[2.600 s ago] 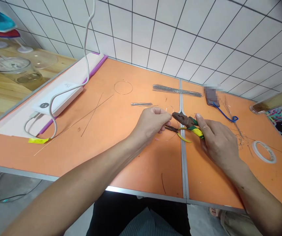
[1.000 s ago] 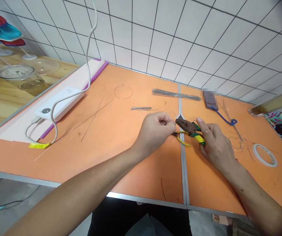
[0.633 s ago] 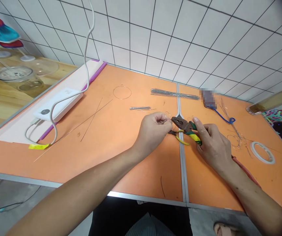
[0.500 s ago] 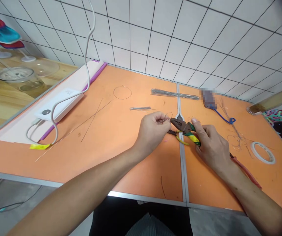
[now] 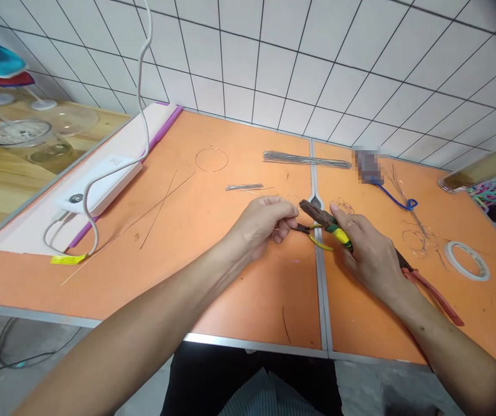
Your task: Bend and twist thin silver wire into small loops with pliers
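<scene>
Wire loop, apparently pinched by my left grip; right grip closed around combination pliers, rusty nose just beside it: hold both steady.

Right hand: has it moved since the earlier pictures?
Yes, slightly: the right hand has shifted left, closer to the metal table seam.

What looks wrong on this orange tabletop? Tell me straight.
The pliers in the right hand stand out: their metal head is rust-brown, unlike the bright green-and-yellow grips. A dark wire offcut also lies apart, near the front edge of the orange tabletop.
</scene>
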